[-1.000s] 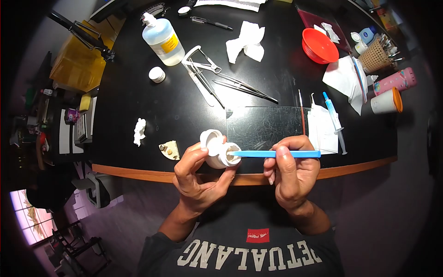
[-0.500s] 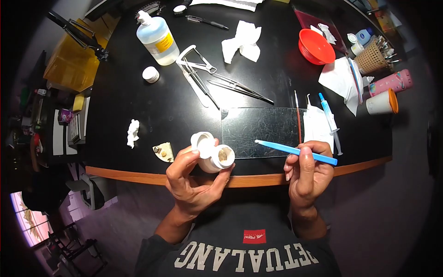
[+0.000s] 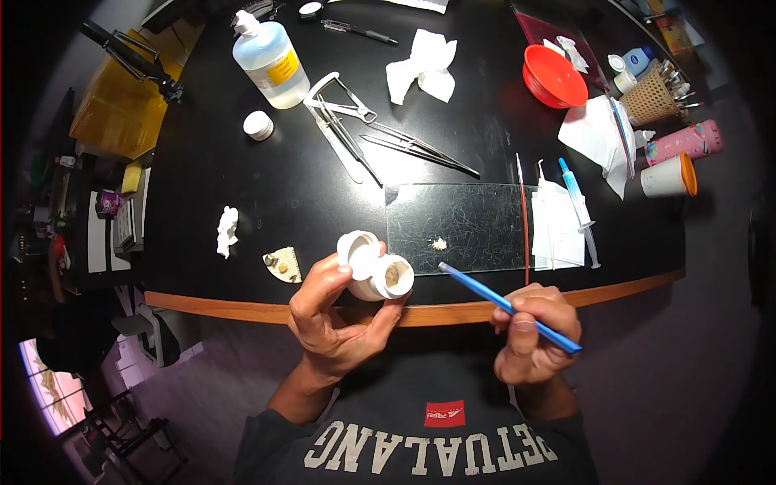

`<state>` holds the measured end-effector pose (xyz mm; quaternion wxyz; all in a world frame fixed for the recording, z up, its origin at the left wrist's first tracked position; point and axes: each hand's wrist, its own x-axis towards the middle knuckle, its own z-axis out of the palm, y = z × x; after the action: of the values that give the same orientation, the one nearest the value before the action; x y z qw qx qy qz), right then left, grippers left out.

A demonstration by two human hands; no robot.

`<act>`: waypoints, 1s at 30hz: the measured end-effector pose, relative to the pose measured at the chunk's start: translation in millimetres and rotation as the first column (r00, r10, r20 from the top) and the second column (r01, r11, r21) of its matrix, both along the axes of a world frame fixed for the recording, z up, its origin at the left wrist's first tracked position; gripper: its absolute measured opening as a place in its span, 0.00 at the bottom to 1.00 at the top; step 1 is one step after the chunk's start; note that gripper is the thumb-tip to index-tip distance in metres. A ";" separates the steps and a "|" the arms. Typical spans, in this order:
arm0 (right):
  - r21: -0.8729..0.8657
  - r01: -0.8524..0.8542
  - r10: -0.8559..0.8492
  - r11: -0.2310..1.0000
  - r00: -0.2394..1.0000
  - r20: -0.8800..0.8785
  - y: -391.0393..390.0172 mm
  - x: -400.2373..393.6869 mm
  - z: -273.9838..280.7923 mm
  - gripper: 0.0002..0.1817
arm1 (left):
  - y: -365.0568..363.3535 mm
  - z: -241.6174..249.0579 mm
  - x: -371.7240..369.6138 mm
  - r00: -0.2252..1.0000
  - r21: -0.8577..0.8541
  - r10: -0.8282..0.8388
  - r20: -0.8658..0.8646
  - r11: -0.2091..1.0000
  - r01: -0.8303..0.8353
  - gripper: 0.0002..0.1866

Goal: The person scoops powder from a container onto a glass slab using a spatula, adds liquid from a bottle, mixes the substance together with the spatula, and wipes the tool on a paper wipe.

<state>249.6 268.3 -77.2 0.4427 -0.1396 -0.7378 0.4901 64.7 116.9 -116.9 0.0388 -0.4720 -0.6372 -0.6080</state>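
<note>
A small white jar (image 3: 373, 283) with its hinged lid up is held by my left hand (image 3: 343, 323) at the table's front edge; beige powder shows inside. My right hand (image 3: 537, 335) grips a blue plastic scoop (image 3: 489, 296), whose tip points up and left. Just beyond that tip, a small heap of pale powder (image 3: 439, 243) lies on a scratched glass slab (image 3: 477, 210). Left of the jar, a cream piece with brownish bits (image 3: 283, 264) rests on the table.
Behind the slab are metal tweezers (image 3: 420, 153) and a caliper (image 3: 347, 109). A clear bottle (image 3: 273, 65) and white cap (image 3: 258, 125) stand at the back left. A syringe (image 3: 577, 202), white paper (image 3: 554, 230) and red bowl (image 3: 554, 77) are at the right.
Pale powder now lies on the slab where there was none. My right hand has moved down toward me, and the scoop tilts more steeply. My left hand still holds the jar.
</note>
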 end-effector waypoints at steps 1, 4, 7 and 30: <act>-0.125 -0.019 0.010 0.992 0.997 -0.070 -5.9 -4.7 10.6 0.06 | -0.1 0.4 0.0 1.000 0.002 -0.006 -0.011 1.000 0.006 0.46; -0.028 -0.083 0.083 0.996 0.997 -0.007 -8.7 -28.4 26.3 0.05 | -0.1 -1.5 -0.6 0.999 0.010 -0.020 -0.027 1.000 0.020 0.45; 0.098 -0.068 0.062 0.993 0.996 0.058 -12.0 -52.6 20.2 0.05 | 1.3 -3.8 -1.6 0.998 0.029 -0.043 -0.036 0.999 0.044 0.45; -0.292 -0.024 0.052 0.956 0.995 0.086 -18.4 -52.1 7.8 0.02 | -3.1 -5.0 -2.7 0.996 -0.009 -0.067 -0.062 0.998 0.066 0.48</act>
<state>197.5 249.9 -69.4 0.3731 -0.2115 -0.6803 0.5944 62.0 113.8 -121.9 0.0368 -0.5119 -0.6216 -0.5918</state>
